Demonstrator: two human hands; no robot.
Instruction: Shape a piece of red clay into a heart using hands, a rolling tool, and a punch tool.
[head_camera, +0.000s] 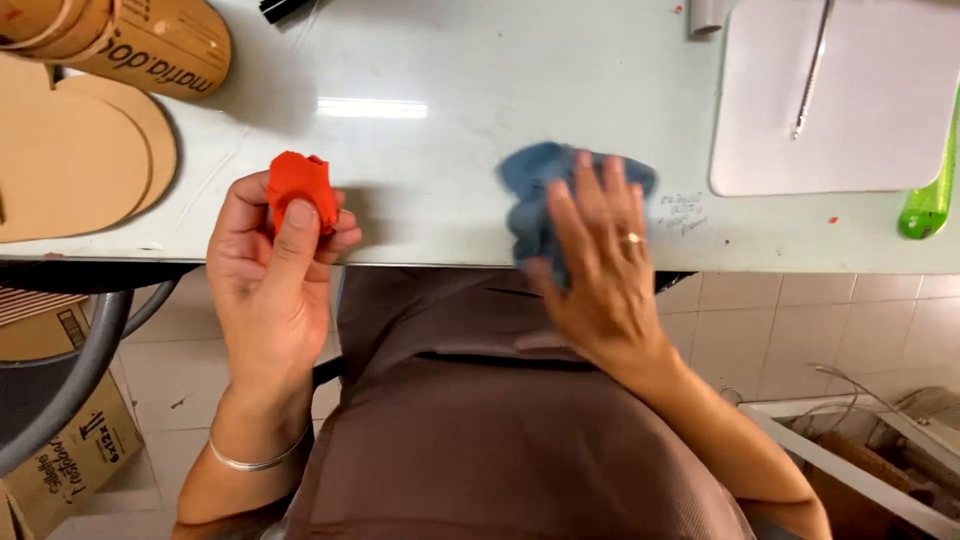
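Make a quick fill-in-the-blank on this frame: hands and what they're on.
1. The left hand holds a lump of ____ coloured material.
2. The right hand presses flat on a crumpled ____ cloth.
3. The cloth lies near the table edge, to the ____ of the white board.

Missing words: red; blue; left

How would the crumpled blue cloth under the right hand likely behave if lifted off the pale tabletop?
The crumpled blue cloth is bunched in soft folds under the right hand, so it probably hangs floppy. It looks light, and seems unlikely to roll.
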